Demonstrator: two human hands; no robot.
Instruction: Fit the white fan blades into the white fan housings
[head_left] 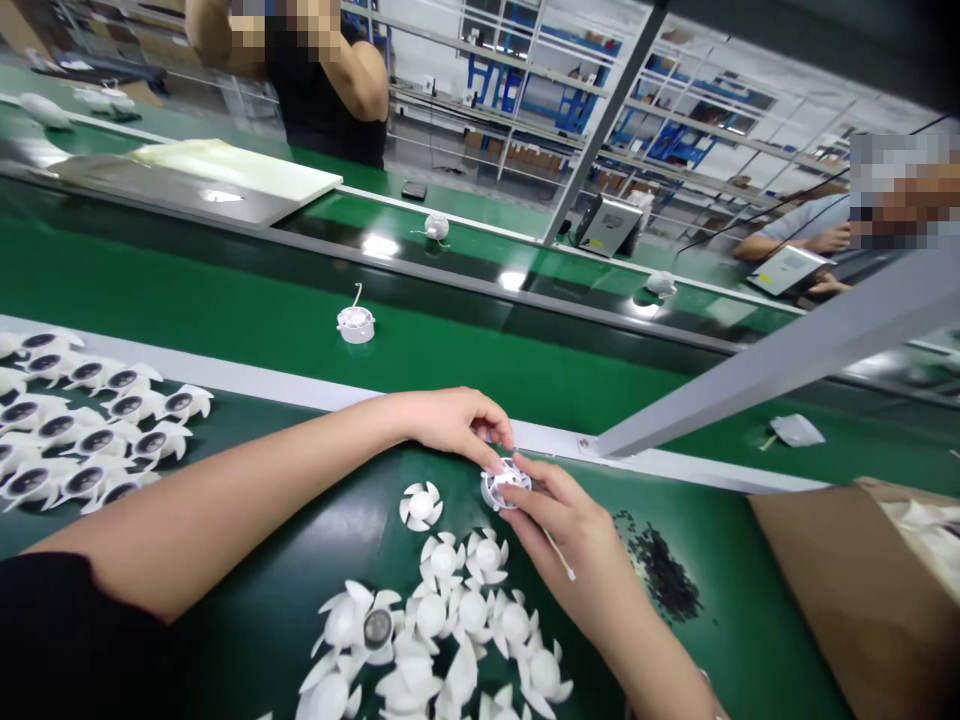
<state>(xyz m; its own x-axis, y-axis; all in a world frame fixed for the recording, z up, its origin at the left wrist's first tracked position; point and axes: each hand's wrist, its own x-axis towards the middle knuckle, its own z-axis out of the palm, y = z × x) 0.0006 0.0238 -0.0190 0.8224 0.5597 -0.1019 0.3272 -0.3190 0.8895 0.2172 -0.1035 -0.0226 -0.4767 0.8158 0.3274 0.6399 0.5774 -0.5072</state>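
Just beyond the near bench's middle, a round white fan housing (495, 492) with a thin white cable is pinched in the fingers of my right hand (574, 525). The cable hangs across those fingers and ends in a small plug. My left hand (457, 425) reaches in from the left, its fingers bent and its fingertips on the far left rim of the same housing. What lies under the fingertips is hidden. A loose white fan impeller (421, 507) lies face up left of the housing. Nearer to me spreads a pile of similar impellers (472, 610), one showing its dark hub inside.
Rows of upturned impellers (82, 430) lie at left. Small black pieces (667, 575) are scattered right, beside a cardboard box (817, 590). A slanted metal post (750, 350) rises by the green conveyor (225, 300), which carries another housing (355, 324). Two people work beyond.
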